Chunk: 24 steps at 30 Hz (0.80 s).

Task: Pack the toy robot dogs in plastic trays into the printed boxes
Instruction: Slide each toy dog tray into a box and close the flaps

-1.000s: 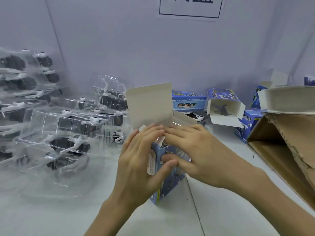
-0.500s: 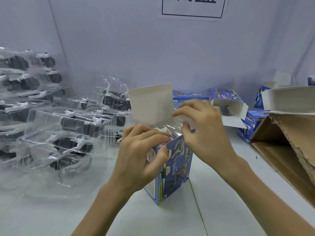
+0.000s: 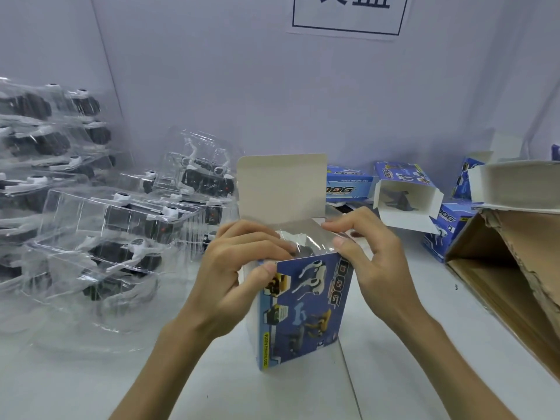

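Lid flap (image 3: 281,186) raised, the printed box (image 3: 303,310) stands at six o'clock, left hand (image 3: 239,268) gripping its nine-o'clock top corner, right hand (image 3: 372,262) pinching the clear tray (image 3: 303,239) at its three-o'clock edge

Only two bare hands and forearms of the person show; the left hand (image 3: 233,268) is slim, with long, narrow fingers (image 3: 257,234) and faint tendon ridges across its back; its thumbnail (image 3: 270,267) is short and plain, cut close to the tip; the right hand (image 3: 375,268) is of like build, with softly rounded knuckles and a similarly short nail on the thumb; the left forearm (image 3: 172,371) and the right forearm (image 3: 442,374) are slender and smooth, narrowing at the wrists, and bare as far as the bottom edge of the view.
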Motion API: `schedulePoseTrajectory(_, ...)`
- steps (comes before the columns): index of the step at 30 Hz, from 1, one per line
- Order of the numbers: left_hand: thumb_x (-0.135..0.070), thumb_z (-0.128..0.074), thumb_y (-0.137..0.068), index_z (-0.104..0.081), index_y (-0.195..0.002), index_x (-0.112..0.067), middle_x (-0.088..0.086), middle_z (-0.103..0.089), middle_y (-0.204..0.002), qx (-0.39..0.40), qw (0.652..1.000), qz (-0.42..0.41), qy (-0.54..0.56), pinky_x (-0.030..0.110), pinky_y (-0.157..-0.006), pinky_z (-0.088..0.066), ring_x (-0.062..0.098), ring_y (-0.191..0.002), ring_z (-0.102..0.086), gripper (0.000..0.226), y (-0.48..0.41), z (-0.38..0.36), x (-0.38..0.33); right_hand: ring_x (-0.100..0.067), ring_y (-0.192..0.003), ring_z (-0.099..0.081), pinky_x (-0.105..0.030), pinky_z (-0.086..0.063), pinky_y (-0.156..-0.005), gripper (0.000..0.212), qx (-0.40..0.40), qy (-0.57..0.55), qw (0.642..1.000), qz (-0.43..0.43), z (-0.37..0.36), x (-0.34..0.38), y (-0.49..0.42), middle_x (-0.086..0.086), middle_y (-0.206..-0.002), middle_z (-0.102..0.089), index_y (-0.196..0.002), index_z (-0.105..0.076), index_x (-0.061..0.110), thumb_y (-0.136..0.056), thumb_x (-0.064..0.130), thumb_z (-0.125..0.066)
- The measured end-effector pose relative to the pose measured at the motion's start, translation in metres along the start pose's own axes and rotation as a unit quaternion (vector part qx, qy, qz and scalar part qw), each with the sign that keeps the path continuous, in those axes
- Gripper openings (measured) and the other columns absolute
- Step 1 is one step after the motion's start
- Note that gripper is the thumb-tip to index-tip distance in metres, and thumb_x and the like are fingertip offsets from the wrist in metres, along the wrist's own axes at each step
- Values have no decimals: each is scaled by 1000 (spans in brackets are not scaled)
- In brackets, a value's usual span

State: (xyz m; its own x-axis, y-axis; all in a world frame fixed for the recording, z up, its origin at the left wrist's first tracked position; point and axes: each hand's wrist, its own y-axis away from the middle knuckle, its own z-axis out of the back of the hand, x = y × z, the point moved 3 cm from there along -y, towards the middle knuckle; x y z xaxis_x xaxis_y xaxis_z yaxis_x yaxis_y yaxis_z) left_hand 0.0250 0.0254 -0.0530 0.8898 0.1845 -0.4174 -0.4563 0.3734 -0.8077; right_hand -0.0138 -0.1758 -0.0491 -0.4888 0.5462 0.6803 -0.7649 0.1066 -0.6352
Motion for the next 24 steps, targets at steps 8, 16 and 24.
schedulePoseTrajectory(8,-26,-38,-81,-81,-85,-14,-21,-74,-105,4,1000,6,-19,43,-97,-33,15,-112,-54,44,0,7,4,-15,-95,-55,-36,-39,-85,28,30,18,997,69,11,2,-6,5,-88,-60,-83,-75,21,-92,34,-52)
schedulePoseTrajectory(16,-24,-38,-80,-80,-90,-15,-21,-74,-108,43,998,26,39,27,-87,-46,19,-109,-55,44,0,13,10,-6,-124,-54,-29,-45,-103,88,33,-145,988,-42,5,-11,-25,12,-138,-53,-151,-28,38,-77,19,-72)
schedulePoseTrajectory(24,-7,-42,-77,-77,-91,-25,-21,-70,-110,-2,1000,-4,18,30,-90,-46,17,-110,-58,42,5,38,16,-20,-117,-59,-27,-48,-93,31,144,-188,970,52,-17,11,3,5,-115,-64,-107,-75,27,-88,12,-56)
